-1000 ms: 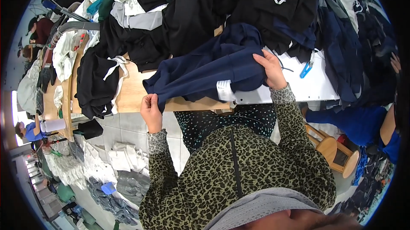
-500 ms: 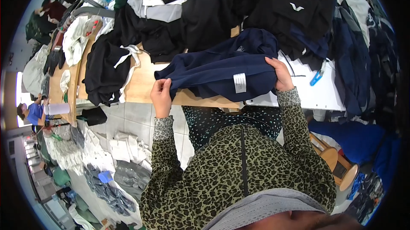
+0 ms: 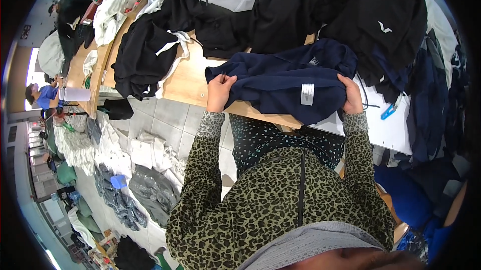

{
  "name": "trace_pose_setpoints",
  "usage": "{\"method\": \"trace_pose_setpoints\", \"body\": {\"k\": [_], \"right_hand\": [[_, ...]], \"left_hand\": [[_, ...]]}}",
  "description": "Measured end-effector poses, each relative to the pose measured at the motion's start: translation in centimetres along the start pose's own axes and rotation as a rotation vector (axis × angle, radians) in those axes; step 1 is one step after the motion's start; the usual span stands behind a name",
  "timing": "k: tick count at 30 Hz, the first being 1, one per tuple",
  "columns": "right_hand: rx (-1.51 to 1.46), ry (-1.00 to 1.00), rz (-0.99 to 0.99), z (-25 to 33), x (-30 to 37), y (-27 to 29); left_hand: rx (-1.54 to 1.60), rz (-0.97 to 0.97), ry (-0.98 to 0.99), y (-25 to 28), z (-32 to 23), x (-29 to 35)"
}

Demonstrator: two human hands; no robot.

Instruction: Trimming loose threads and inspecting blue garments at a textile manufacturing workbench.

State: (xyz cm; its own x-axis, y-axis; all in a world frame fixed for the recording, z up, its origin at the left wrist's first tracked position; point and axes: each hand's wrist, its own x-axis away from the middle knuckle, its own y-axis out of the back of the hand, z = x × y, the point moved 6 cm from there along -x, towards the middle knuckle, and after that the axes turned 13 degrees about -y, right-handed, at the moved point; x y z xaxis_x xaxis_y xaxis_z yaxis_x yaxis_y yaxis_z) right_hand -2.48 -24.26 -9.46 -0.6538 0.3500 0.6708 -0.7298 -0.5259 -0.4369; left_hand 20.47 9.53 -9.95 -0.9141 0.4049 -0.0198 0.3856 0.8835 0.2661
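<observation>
A navy garment (image 3: 270, 87) lies stretched sideways between my two hands at the table's near edge. A white label (image 3: 307, 94) shows on its near side, toward the right. My left hand (image 3: 219, 93) pinches the cloth at the garment's left end, thumb and fingers pressed together. On the right, my right hand (image 3: 351, 94) grips the other end, its thumb on top and the fingers partly hidden by the cloth. The garment's far part lies in loose folds, so its full shape is hidden.
Black garments (image 3: 220, 29) are heaped along the table's far side. A black piece with white strips (image 3: 145, 54) lies left on the wooden table (image 3: 185, 87). Small blue-handled snippers (image 3: 388, 111) rest on the white board (image 3: 383, 137). White cloth bundles (image 3: 150, 152) lie on the tiled floor.
The whole view has shifted, so table and hands appear farther right. Both hands still hold the navy garment by its ends, and it stays stretched between them.
</observation>
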Motion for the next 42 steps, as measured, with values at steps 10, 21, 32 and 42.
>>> {"method": "trace_pose_setpoints", "body": {"k": [10,21,32,42], "right_hand": [[0.065,0.343,-0.001,-1.4,5.1,-6.0],[1.073,0.763,-0.002,-6.8,9.1,-9.3],[0.73,0.92,-0.49,2.5,7.1,-3.1],[1.259,0.739,-0.825,7.4,-0.8,-2.8]], "left_hand": [[-0.207,0.106,-0.556,-5.1,-11.4,7.3],[-0.106,0.199,-0.526,-10.6,-12.5,6.9],[-0.411,0.287,-0.563,-13.7,-13.3,7.5],[-0.806,0.335,-0.378,-13.8,-9.3,5.1]]}}
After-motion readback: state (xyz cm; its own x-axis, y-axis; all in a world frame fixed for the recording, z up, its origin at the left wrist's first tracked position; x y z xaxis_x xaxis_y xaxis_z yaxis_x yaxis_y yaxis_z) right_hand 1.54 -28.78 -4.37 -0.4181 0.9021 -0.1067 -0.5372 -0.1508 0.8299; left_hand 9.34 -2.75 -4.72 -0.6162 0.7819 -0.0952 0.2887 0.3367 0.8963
